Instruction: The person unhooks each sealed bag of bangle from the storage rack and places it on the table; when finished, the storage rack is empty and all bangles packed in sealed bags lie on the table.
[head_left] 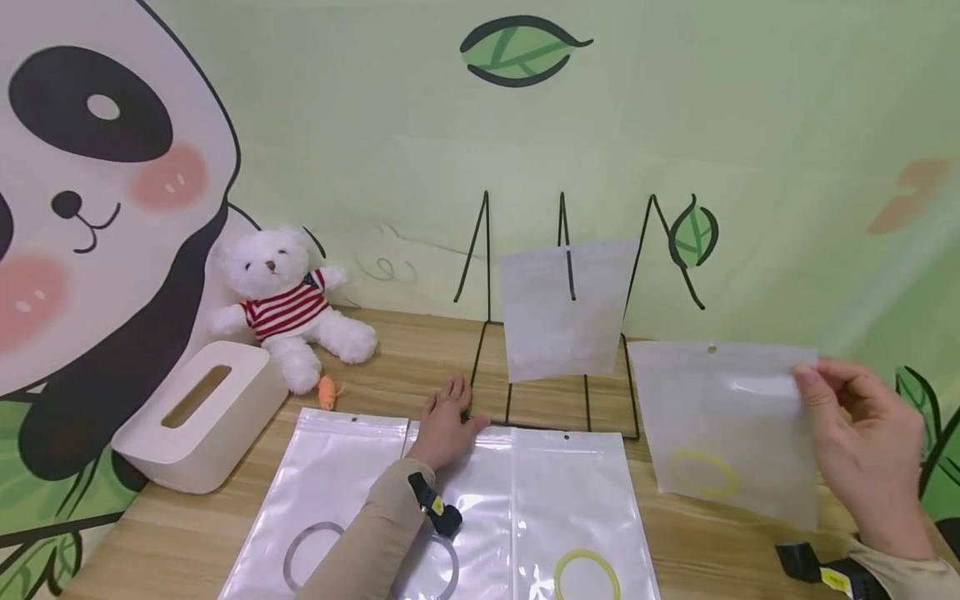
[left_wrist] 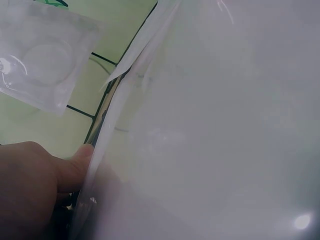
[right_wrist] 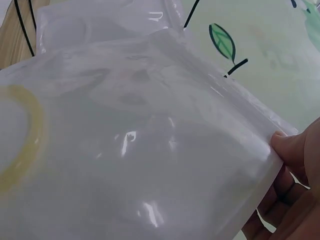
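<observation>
My right hand (head_left: 862, 433) pinches the top right corner of a clear zip bag (head_left: 750, 417) with a yellow ring (head_left: 705, 473) inside. This bag is held up at the right of a black wire display rack (head_left: 633, 392). My left hand (head_left: 446, 425) rests at the rack's front left corner, thumb along the front wire, over the top of a middle flat bag (head_left: 487, 483). Another bag (head_left: 562, 333) hangs on the rack's middle prong; a faint ring (left_wrist: 47, 60) shows through it in the left wrist view.
Flat bags on the wooden table (head_left: 150, 550) include a left one (head_left: 330, 475) with a grey ring and a right one (head_left: 570, 500) with a yellow ring. A white tissue box (head_left: 232, 425), a teddy bear (head_left: 285, 308) and a small orange toy (head_left: 327, 392) stand at left.
</observation>
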